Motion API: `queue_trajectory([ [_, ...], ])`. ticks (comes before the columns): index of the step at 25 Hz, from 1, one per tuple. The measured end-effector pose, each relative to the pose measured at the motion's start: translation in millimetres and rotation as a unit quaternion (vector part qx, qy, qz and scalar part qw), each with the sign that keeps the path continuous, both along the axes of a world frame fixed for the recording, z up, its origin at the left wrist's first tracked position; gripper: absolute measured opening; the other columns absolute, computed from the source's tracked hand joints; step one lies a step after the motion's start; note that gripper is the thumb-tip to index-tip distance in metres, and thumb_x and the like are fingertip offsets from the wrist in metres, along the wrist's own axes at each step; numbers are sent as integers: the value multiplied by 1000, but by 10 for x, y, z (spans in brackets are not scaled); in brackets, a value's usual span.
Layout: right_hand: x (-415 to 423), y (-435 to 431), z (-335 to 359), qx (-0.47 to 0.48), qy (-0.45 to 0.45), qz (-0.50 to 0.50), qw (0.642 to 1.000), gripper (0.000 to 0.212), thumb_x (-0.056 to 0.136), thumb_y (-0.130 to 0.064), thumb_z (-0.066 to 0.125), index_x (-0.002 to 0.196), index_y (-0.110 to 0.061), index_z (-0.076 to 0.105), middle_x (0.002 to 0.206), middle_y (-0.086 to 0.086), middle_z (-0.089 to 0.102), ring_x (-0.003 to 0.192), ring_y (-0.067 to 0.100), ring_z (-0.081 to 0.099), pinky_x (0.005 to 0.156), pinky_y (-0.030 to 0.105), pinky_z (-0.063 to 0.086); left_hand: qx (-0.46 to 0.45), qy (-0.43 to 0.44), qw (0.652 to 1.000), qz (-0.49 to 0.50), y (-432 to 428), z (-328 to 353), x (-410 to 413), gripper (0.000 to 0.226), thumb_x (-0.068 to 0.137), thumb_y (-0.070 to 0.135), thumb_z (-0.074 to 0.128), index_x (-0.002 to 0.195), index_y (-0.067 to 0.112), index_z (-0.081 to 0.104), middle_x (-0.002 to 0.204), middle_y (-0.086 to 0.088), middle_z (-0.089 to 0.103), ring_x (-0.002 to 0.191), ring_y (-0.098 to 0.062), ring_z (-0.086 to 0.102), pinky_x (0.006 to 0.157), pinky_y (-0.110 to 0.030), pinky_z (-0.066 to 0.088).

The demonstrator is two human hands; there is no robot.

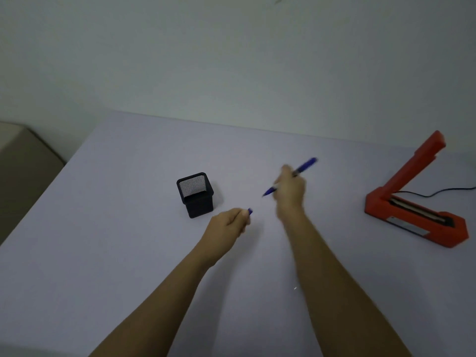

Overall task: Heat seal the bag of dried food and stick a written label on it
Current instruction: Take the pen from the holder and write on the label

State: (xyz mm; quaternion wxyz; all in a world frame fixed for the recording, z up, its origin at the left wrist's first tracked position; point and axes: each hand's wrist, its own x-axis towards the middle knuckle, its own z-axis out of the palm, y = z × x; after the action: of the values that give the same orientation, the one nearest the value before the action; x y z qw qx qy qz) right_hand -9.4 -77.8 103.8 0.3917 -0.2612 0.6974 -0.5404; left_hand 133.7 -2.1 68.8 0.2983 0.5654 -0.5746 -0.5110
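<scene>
My right hand (289,193) grips a blue pen (305,166) above the middle of the table, its uncapped tip pointing down and left. My left hand (228,225) is closed around the pen's blue cap (249,211), a short way left of and below the tip. The two are apart. A red heat sealer (412,202) stands at the right with its arm raised open. No bag or label is in view.
A black mesh pen holder (195,194) stands just left of my hands on the pale table (103,240). A black cable (443,191) runs from the sealer off the right edge. A beige object (23,161) sits beyond the table's left edge.
</scene>
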Motion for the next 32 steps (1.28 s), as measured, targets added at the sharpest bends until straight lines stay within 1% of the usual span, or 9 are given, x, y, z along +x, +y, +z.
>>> queue_trajectory([
  [4, -183, -105, -33, -26, -5, 26, 999, 41, 89, -27, 49, 51, -13, 49, 51, -1, 51, 45, 10, 45, 48, 26, 36, 83, -31, 992, 90, 298, -500, 381, 27, 95, 21, 48, 80, 11, 68, 74, -1, 67, 70, -14, 62, 70, -22, 49],
  [9, 109, 248, -538, 2, -31, 117, 993, 50, 93, -45, 45, 56, -13, 54, 52, 1, 54, 39, 8, 49, 43, 20, 44, -13, -247, 961, 128, 47, -785, 710, 12, 88, 15, 59, 94, 6, 65, 82, -5, 67, 73, -19, 58, 71, -26, 44],
  [13, 156, 402, -710, -23, -28, 126, 991, 38, 92, -36, 50, 67, -10, 61, 66, 3, 66, 52, 9, 64, 55, 22, 55, -51, -383, 921, 47, -46, -927, 845, 9, 83, 7, 54, 84, -1, 58, 78, -16, 61, 67, -28, 52, 60, -32, 40],
  [18, 262, 466, -858, -63, 95, 142, 983, 25, 86, -22, 63, 63, -17, 54, 59, 1, 64, 60, 15, 68, 61, 25, 55, -12, -351, 935, 49, 17, -1067, 870, 11, 84, 9, 54, 90, 0, 57, 79, -10, 54, 72, -26, 51, 65, -29, 35],
  [22, 254, 455, -935, -95, 149, 142, 974, 30, 84, -16, 65, 58, -9, 50, 53, 6, 61, 53, 23, 63, 51, 24, 47, -2, -289, 947, 143, 149, -977, 871, 46, 82, 25, 65, 121, 8, 48, 106, -2, 50, 91, -23, 54, 78, -35, 46],
  [24, 239, 440, -1005, -118, 165, 146, 968, 30, 81, -11, 68, 59, -2, 49, 53, 12, 57, 48, 19, 55, 46, 19, 43, -120, -285, 939, 151, 241, -912, 803, 37, 85, 26, 60, 114, 5, 54, 101, -3, 54, 84, -20, 55, 73, -34, 50],
  [26, 243, 409, -1089, -123, 196, 159, 960, 29, 81, -12, 68, 62, -1, 50, 55, 9, 56, 49, 17, 51, 46, 18, 42, -205, -279, 936, 67, 253, -931, 658, 30, 87, 26, 49, 102, 3, 62, 91, -8, 62, 75, -21, 60, 69, -26, 50],
  [29, 252, 330, -1219, -112, 204, 170, 958, 28, 85, -18, 64, 65, -4, 50, 56, -2, 54, 50, 7, 51, 48, 14, 42, -224, -278, 934, -21, 76, -1129, 411, 33, 87, 22, 44, 95, 1, 68, 87, -13, 68, 76, -24, 66, 78, -19, 44],
  [32, 266, 241, -1400, -92, 188, 174, 962, 33, 86, -19, 62, 62, -6, 43, 52, 6, 49, 47, 12, 43, 46, 22, 38, -191, -290, 937, 47, -101, -1364, 266, 20, 82, 9, 56, 93, -1, 69, 86, -15, 69, 76, -27, 66, 76, -22, 48],
])
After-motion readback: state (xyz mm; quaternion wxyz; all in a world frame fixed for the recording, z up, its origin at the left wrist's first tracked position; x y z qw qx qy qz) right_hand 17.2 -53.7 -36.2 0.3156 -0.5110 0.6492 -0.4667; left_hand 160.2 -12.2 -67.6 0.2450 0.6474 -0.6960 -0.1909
